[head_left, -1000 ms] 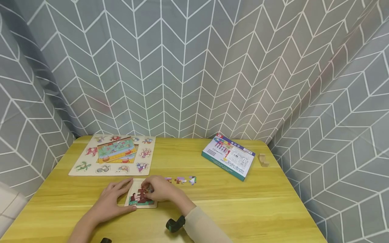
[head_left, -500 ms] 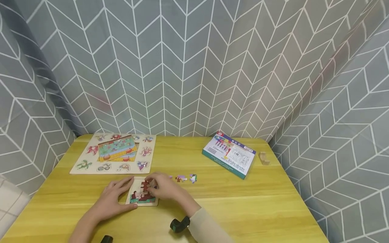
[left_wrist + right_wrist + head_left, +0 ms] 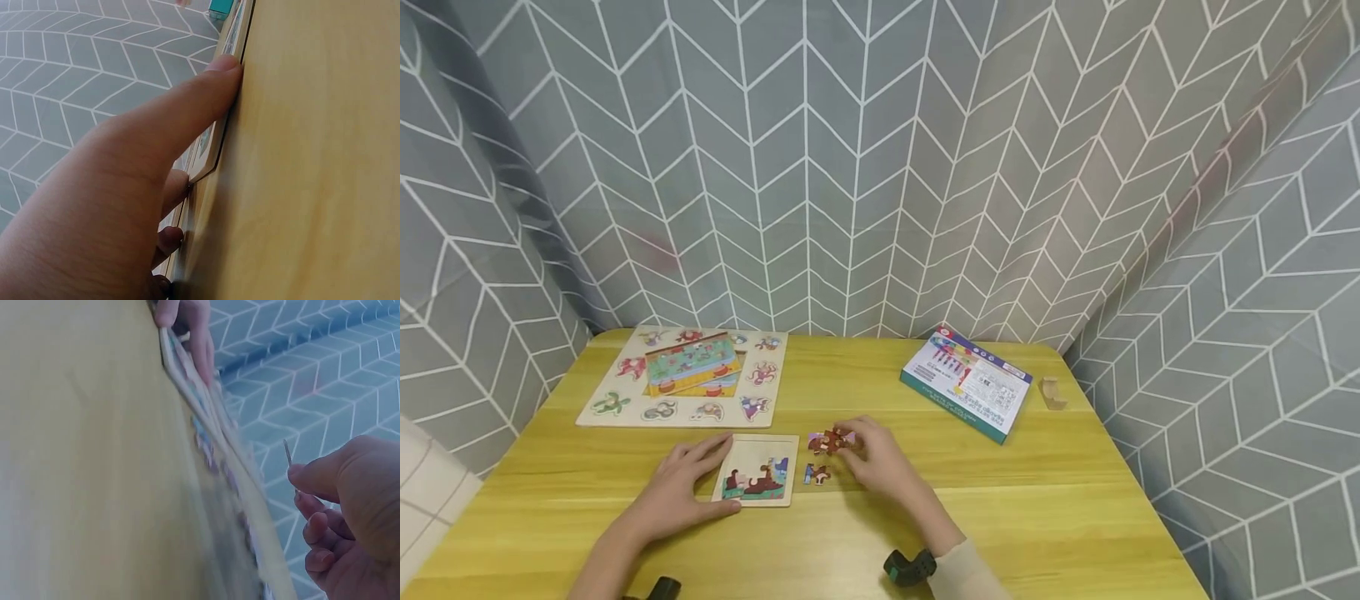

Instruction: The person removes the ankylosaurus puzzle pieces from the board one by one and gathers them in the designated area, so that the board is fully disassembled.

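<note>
A square wooden puzzle board [image 3: 752,454] lies near the table's front left, its lower part filled with brown and green pieces. My left hand [image 3: 677,492] spans its left side. The straight left thumb [image 3: 200,94] presses the board's near edge, and the fingertips touch the far corner. My right hand [image 3: 880,458] is off to the board's right, over loose pieces. Between right thumb and finger it pinches a puzzle piece [image 3: 287,453], seen edge-on in the right wrist view. One loose puzzle piece [image 3: 817,474] lies beside the board; others are partly hidden by the right hand.
Behind the board lies a large wooden animal puzzle board [image 3: 602,408] with two picture cards [image 3: 692,367] on it. A boxed set [image 3: 966,383] stands back right, beside a small wooden piece [image 3: 1051,393]. A patterned curtain [image 3: 820,167] hangs behind the table.
My right hand has moved right, off the board to the loose pieces, with a piece between its fingers. The board's upper part is now bare. The left hand stays put.
</note>
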`<state>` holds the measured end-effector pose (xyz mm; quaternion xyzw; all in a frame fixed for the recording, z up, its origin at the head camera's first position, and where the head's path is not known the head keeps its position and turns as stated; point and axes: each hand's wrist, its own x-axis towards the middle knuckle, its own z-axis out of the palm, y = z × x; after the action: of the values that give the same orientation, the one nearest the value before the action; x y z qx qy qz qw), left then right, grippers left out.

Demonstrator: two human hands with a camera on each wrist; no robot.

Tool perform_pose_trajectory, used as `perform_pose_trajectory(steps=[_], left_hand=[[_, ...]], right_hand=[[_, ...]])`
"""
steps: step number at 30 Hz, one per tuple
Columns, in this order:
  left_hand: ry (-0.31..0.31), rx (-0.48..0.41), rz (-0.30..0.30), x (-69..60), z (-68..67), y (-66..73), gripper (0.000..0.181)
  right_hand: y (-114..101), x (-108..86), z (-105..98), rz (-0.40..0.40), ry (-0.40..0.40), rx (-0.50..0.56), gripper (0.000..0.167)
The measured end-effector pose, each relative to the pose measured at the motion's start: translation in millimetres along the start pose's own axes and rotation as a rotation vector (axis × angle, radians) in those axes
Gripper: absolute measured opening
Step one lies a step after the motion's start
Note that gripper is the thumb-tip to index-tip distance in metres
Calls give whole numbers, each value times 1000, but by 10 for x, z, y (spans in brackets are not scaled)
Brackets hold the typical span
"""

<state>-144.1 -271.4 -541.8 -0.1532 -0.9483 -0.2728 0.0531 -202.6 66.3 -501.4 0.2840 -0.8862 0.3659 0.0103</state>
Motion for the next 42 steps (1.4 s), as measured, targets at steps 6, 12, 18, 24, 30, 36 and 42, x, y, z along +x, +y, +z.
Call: perform_pose_trajectory(steps=[6, 12, 18, 24, 30, 36, 42], left_hand=[[-1, 1, -3, 5, 20, -37, 104], [-3, 4, 0, 4, 12, -28, 104], [1, 7, 1, 21, 17, -28, 104], [3, 14, -1, 19, 39, -46, 104], [8, 10, -2, 14, 34, -31, 105], [11, 5, -2, 12, 37, -34, 105], [6, 13, -4, 21, 35, -48, 105]], right_hand=[[151, -237, -48, 51, 14, 0, 42], [224, -363, 3, 46, -9, -11, 38], [291, -391, 53, -15, 20, -17, 31], [309, -405, 72, -9, 25, -1, 32], [320, -405, 68, -13, 26, -3, 36], [306, -395, 46, 9, 16, 18, 40], [227, -306, -22, 76, 14, 40, 42]])
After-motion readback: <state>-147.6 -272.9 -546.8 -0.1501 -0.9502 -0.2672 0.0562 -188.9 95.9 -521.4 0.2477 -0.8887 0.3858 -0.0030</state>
